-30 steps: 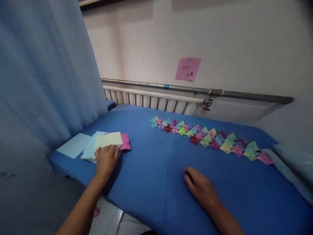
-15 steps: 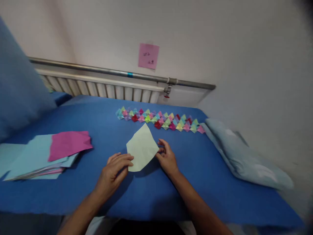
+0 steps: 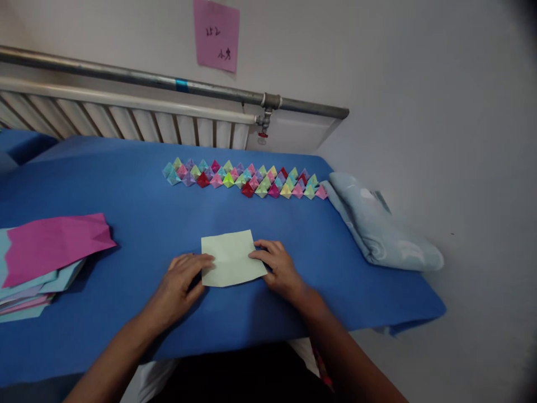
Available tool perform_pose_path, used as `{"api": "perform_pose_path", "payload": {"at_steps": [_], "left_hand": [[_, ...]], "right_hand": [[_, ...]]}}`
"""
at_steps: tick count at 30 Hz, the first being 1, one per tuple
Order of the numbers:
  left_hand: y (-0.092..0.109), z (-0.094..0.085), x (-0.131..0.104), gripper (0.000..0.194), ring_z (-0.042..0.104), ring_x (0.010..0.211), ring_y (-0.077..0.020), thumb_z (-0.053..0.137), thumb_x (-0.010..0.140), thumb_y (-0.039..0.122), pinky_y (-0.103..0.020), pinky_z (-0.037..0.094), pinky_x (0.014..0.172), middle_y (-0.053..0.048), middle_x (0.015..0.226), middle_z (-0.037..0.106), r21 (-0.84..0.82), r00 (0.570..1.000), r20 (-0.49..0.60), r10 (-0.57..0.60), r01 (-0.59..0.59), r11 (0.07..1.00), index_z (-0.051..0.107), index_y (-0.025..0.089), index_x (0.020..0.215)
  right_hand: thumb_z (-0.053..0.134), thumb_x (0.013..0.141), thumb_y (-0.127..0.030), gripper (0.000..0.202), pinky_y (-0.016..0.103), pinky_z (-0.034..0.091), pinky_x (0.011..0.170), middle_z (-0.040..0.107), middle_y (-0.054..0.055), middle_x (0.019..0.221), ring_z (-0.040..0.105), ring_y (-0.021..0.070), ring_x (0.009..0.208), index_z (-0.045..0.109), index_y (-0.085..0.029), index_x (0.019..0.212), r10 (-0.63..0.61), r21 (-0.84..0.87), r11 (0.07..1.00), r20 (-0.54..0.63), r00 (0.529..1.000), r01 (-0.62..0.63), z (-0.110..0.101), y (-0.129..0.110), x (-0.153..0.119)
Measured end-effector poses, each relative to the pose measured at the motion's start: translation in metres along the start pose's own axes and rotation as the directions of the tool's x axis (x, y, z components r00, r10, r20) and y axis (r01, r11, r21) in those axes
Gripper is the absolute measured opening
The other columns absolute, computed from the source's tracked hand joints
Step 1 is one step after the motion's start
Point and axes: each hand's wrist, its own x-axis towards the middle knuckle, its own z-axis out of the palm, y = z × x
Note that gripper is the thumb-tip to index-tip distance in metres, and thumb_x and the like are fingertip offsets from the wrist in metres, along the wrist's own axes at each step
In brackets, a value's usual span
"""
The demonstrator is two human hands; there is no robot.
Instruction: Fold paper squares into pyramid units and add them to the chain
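Observation:
A pale green sheet of paper [image 3: 232, 260] with faint creases lies level, close above or on the blue cloth in front of me. My left hand [image 3: 182, 280] has its fingertips over the sheet's left edge, the thumb just below them. At the right edge my right hand [image 3: 281, 268] grips the sheet, with a finger on top and the others curled beside it. Whether the sheet touches the cloth everywhere I cannot tell. Beyond it stand rows of small folded paper pieces [image 3: 229, 179] in many colours.
A stack of coloured paper [image 3: 69, 274] with a magenta sheet [image 3: 59, 243] on top lies at the left. A folded light blue blanket [image 3: 377, 229] sits at the right on the blue cloth [image 3: 168, 218]. Behind are a radiator [image 3: 142, 126], a metal pipe [image 3: 126, 74] and a pink note [image 3: 217, 36].
The green paper has turned from a tilted, corner-up position to nearly square with me and is lower and flatter. Both hands stay at its edges. My view has shifted right and down.

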Motion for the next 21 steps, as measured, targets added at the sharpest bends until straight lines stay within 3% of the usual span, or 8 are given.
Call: {"api": "perform_pose_path", "payload": {"at_steps": [3, 8, 12, 15, 18, 19, 21], "left_hand": [[-0.002, 0.003, 0.004, 0.032, 0.062, 0.107, -0.0263, 0.054, 0.088, 0.022, -0.045, 0.047, 0.089, -0.008, 0.116, 0.070, 0.072, 0.999, 0.020, -0.043, 0.041, 0.997, 0.060, 0.022, 0.119], [-0.004, 0.006, 0.017, 0.024, 0.062, 0.094, -0.0250, 0.047, 0.094, 0.031, -0.043, 0.047, 0.083, -0.007, 0.103, 0.071, 0.090, 0.977, -0.020, -0.210, 0.211, 0.973, 0.068, 0.022, 0.099], [-0.005, 0.006, 0.025, 0.031, 0.061, 0.089, -0.0252, 0.046, 0.093, 0.038, -0.044, 0.047, 0.084, -0.008, 0.097, 0.068, 0.171, 0.943, -0.025, -0.331, 0.330, 0.928, 0.066, 0.019, 0.078], [-0.001, 0.006, 0.028, 0.028, 0.059, 0.090, -0.0292, 0.051, 0.090, 0.038, -0.046, 0.048, 0.081, -0.013, 0.095, 0.066, 0.318, 0.930, -0.088, -0.357, 0.366, 0.875, 0.065, 0.016, 0.081], [0.011, 0.010, 0.035, 0.028, 0.057, 0.100, -0.0347, 0.054, 0.089, 0.029, -0.049, 0.048, 0.081, -0.019, 0.115, 0.062, 0.475, 0.953, -0.175, -0.246, 0.301, 0.827, 0.065, 0.011, 0.108], [0.016, 0.012, 0.040, 0.029, 0.056, 0.103, -0.0346, 0.052, 0.089, 0.023, -0.049, 0.048, 0.082, -0.019, 0.121, 0.061, 0.498, 0.973, -0.145, -0.181, 0.229, 0.836, 0.063, 0.013, 0.114], [0.027, 0.020, 0.051, 0.029, 0.059, 0.102, -0.0301, 0.048, 0.089, 0.011, -0.045, 0.049, 0.081, -0.013, 0.120, 0.064, 0.464, 0.998, 0.032, -0.049, 0.028, 0.885, 0.066, 0.017, 0.111]], "right_hand": [[0.057, 0.075, -0.005, 0.037, 0.041, 0.047, 0.089, 0.062, 0.012, 0.119, 0.055, 0.0246, 0.106, 0.070, -0.020, 0.106, 0.046, -0.022, 0.999, 0.038, 0.998, -0.045, 0.000, 0.002, 0.003], [0.061, 0.085, -0.019, 0.007, 0.033, 0.045, 0.086, 0.065, 0.006, 0.107, 0.059, 0.0180, 0.097, 0.068, -0.019, 0.084, 0.180, 0.076, 0.980, 0.056, 0.982, -0.184, -0.003, 0.004, 0.023], [0.062, 0.087, -0.027, 0.022, 0.025, 0.041, 0.072, 0.063, 0.002, 0.094, 0.057, 0.0116, 0.077, 0.058, -0.018, 0.067, 0.385, 0.048, 0.920, 0.064, 0.921, -0.388, -0.007, -0.004, 0.041], [0.064, 0.085, -0.028, 0.020, 0.025, 0.038, 0.071, 0.061, 0.001, 0.096, 0.057, 0.0122, 0.079, 0.058, -0.018, 0.070, 0.454, -0.061, 0.890, 0.071, 0.888, -0.451, -0.008, -0.014, 0.049], [0.064, 0.085, -0.031, 0.012, 0.026, 0.039, 0.071, 0.061, 0.002, 0.099, 0.058, 0.0148, 0.082, 0.062, -0.020, 0.082, 0.500, -0.155, 0.861, 0.087, 0.861, -0.484, -0.010, -0.021, 0.051], [0.063, 0.085, -0.032, 0.013, 0.027, 0.040, 0.072, 0.061, 0.002, 0.101, 0.058, 0.0160, 0.084, 0.063, -0.020, 0.089, 0.514, -0.177, 0.851, 0.089, 0.853, -0.495, -0.011, -0.023, 0.052], [0.062, 0.086, -0.033, 0.027, 0.029, 0.042, 0.076, 0.060, 0.005, 0.110, 0.059, 0.0186, 0.090, 0.062, -0.020, 0.109, 0.524, -0.207, 0.842, 0.097, 0.846, -0.498, -0.012, -0.024, 0.055]]}}
